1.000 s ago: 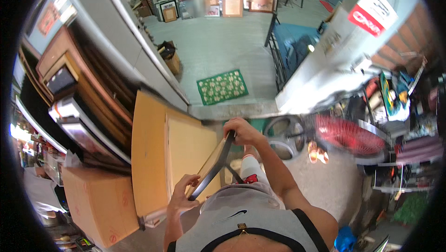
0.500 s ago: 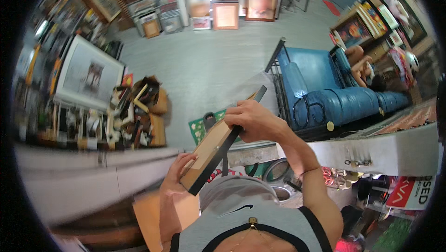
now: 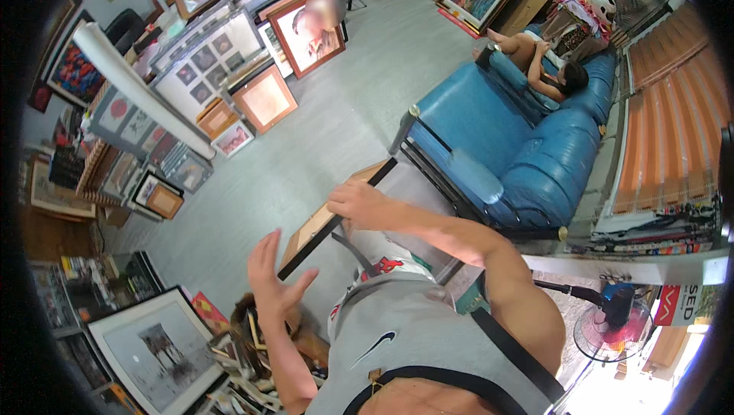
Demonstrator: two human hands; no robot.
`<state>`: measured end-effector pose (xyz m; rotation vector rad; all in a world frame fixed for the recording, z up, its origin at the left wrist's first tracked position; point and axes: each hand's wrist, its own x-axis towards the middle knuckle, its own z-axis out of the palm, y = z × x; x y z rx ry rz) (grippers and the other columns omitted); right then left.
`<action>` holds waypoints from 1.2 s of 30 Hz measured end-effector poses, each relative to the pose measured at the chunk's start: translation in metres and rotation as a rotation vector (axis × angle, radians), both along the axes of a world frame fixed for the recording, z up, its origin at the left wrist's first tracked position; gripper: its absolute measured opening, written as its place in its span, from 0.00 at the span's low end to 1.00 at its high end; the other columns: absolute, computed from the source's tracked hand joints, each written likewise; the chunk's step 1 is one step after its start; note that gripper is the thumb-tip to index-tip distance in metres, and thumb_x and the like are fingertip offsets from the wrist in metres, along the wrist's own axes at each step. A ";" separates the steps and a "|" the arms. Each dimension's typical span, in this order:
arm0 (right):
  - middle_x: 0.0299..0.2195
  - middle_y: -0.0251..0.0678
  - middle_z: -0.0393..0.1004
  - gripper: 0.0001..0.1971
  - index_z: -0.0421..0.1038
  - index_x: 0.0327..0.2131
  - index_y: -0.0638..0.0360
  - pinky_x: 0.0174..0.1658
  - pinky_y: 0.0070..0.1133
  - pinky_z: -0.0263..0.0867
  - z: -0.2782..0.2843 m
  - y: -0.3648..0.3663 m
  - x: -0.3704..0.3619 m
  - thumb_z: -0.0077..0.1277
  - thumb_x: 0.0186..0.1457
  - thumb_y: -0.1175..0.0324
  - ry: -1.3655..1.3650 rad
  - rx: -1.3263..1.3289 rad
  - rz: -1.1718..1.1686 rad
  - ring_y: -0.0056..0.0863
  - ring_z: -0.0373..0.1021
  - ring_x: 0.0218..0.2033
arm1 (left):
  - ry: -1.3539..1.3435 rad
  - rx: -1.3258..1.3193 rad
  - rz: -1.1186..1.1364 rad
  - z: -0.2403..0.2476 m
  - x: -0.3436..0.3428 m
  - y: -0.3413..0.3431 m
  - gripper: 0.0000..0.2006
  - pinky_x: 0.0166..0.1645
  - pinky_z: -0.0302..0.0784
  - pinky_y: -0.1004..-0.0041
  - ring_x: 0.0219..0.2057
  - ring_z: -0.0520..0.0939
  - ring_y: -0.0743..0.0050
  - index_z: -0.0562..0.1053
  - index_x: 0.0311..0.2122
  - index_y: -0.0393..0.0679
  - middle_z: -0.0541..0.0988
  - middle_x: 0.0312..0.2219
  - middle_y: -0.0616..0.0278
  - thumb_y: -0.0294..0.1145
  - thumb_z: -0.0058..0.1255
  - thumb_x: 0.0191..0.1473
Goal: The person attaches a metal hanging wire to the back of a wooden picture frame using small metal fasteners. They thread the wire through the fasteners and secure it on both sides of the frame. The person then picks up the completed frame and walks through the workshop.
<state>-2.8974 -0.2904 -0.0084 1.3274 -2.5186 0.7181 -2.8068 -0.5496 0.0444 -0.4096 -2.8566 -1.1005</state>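
Note:
My right hand (image 3: pixel 355 205) is closed over the top edge of a picture frame (image 3: pixel 310 247) with a black rim and a brown backing board. The frame is held tilted in front of my body, its right end higher than its left. Beside its lower left end, my left hand (image 3: pixel 274 277) is open, fingers spread and thumb apart, holding nothing. A dark strap or strip hangs below the frame, close to my grey top.
A blue sofa (image 3: pixel 482 109) stands to the right, with another person (image 3: pixel 550 71) lying on it. Framed pictures (image 3: pixel 264 99) lean in stacks at the far left. Near left are a large white-matted picture (image 3: pixel 157 354) and a box of frame offcuts (image 3: pixel 306 346). A fan (image 3: pixel 612 327) stands lower right.
My left hand has let go of the frame's lower end and opened beside it. My right hand still grips the frame. The view has turned, and the surroundings appear rotated.

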 end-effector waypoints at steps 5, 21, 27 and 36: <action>0.30 0.32 0.70 0.09 0.69 0.27 0.55 0.39 0.27 0.63 -0.093 -0.083 -0.166 0.54 0.35 0.72 -0.044 0.123 -0.079 0.31 0.67 0.37 | -0.285 -0.493 -0.046 -0.096 -0.222 0.003 0.28 0.40 0.74 0.59 0.36 0.80 0.50 0.72 0.47 0.42 0.79 0.33 0.51 0.39 0.63 0.38; 0.42 0.46 0.74 0.23 0.73 0.43 0.60 0.52 0.32 0.63 -0.273 -0.119 -0.315 0.61 0.45 0.58 -1.004 -0.098 -1.110 0.43 0.69 0.47 | -0.372 -0.376 -0.207 -0.427 -0.645 -0.152 0.18 0.45 0.75 0.58 0.38 0.80 0.49 0.75 0.45 0.49 0.80 0.35 0.50 0.37 0.54 0.46; 0.38 0.47 0.77 0.22 0.74 0.43 0.60 0.46 0.31 0.67 -0.293 -0.157 -0.180 0.54 0.52 0.52 -1.798 -0.123 -1.309 0.40 0.73 0.41 | -0.593 -0.391 -0.164 -0.515 -0.736 -0.159 0.16 0.42 0.76 0.58 0.37 0.81 0.50 0.76 0.43 0.51 0.80 0.34 0.52 0.43 0.55 0.48; 0.45 0.38 0.75 0.22 0.71 0.49 0.63 0.52 0.23 0.64 -0.273 -0.220 -0.289 0.53 0.56 0.58 -1.911 -0.580 -1.434 0.23 0.70 0.46 | -0.156 -0.423 -0.320 -0.627 -0.809 -0.171 0.18 0.33 0.74 0.53 0.26 0.79 0.43 0.76 0.38 0.44 0.78 0.22 0.49 0.46 0.57 0.47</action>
